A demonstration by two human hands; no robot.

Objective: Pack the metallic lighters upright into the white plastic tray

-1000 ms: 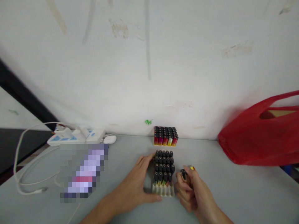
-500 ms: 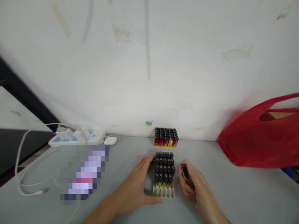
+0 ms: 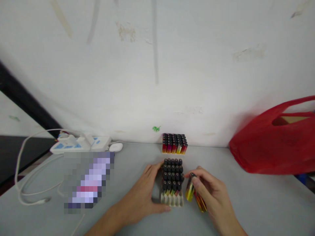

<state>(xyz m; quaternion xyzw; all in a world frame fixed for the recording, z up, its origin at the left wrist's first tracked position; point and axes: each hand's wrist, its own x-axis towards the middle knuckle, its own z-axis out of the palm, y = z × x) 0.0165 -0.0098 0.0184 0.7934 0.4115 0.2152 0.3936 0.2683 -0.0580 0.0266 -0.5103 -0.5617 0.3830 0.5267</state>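
Note:
A pale ridged tray lies in front of me, with rows of black-topped batteries standing in it. The bare slots are at its near end. My left hand steadies the tray from the left, its fingers at the far left corner and its thumb along the near edge. Just right of the tray, my right hand holds a few batteries. One yellow-gold battery is pinched upright between thumb and fingers, slightly tilted. Red-and-gold ones hang lower in the palm, partly hidden.
A second block of batteries stands against the wall. To the left are a white power strip with cables, a white earbud-like case and a blurred-out phone-like object. A red bag sits at the right.
My right hand has turned and opened its grip somewhat, bringing one yellow-gold battery forward at the fingertips, closer to the tray. My left hand and the tray have stayed put.

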